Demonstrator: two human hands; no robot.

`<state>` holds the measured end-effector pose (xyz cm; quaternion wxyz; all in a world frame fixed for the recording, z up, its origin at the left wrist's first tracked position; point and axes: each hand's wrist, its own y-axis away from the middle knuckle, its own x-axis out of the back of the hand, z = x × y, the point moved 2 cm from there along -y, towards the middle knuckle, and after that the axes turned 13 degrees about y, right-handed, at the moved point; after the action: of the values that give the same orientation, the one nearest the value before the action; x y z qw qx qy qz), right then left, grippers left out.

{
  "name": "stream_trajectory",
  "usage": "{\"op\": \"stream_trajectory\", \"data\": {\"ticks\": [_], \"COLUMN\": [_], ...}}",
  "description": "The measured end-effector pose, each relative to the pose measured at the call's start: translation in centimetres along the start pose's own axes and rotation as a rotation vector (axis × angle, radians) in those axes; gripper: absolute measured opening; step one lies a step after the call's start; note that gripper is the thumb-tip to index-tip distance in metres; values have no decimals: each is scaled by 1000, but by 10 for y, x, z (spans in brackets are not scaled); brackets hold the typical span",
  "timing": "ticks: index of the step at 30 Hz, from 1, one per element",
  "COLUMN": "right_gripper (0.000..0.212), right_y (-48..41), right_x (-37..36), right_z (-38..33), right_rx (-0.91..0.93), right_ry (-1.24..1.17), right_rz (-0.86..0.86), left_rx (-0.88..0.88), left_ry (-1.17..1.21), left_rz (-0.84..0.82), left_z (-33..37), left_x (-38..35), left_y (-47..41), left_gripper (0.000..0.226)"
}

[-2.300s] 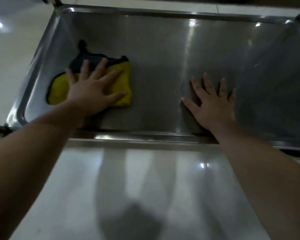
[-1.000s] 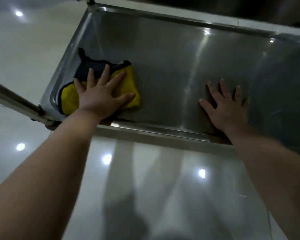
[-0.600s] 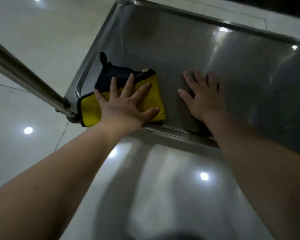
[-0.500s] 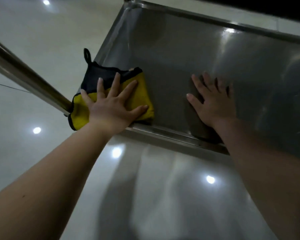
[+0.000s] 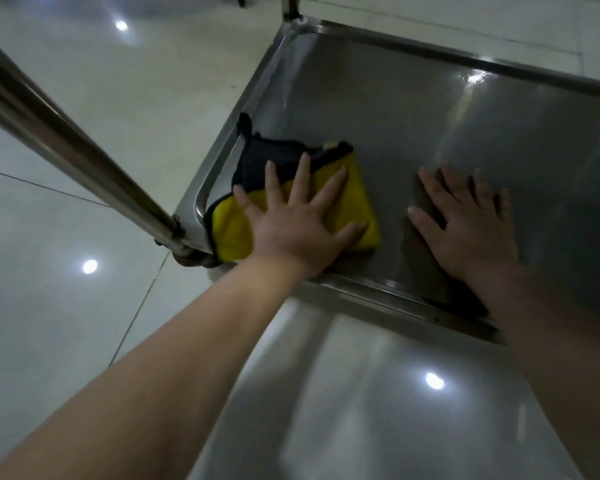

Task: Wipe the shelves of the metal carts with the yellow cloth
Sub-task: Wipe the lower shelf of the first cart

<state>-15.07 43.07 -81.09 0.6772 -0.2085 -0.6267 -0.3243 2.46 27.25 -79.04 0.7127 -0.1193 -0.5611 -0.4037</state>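
A yellow cloth (image 5: 357, 202) with a dark folded-over part and a small hanging loop lies in the near left corner of a low metal cart shelf (image 5: 430, 116). My left hand (image 5: 298, 220) presses flat on the cloth with its fingers spread. To its right, my right hand (image 5: 465, 220) rests flat on the bare steel, fingers spread, holding nothing. Both forearms reach down from the bottom of the view.
A shiny upright cart post (image 5: 66, 140) runs from the upper left down to the shelf's near left corner. Another post (image 5: 290, 6) stands at the far left corner. The shelf has a raised rim (image 5: 378, 289). Glossy tiled floor (image 5: 84, 323) surrounds the cart.
The view has swung, so the cart post now crosses the left side. My left hand has kept the cloth in the shelf's near left corner, shifting it slightly. My right hand stays flat on the steel.
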Motion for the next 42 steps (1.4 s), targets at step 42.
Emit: {"op": "stream_trajectory", "data": {"ticks": [42], "right_gripper": [66], "right_y": [2], "right_x": [6], "right_z": [-10], "right_rx": [10], "right_ry": [15], "right_rz": [-24], "left_rx": [-247], "left_ry": [-151], "left_rz": [-92], "left_z": [-10], "left_x": [14], "left_y": [-9], "left_gripper": [77]}}
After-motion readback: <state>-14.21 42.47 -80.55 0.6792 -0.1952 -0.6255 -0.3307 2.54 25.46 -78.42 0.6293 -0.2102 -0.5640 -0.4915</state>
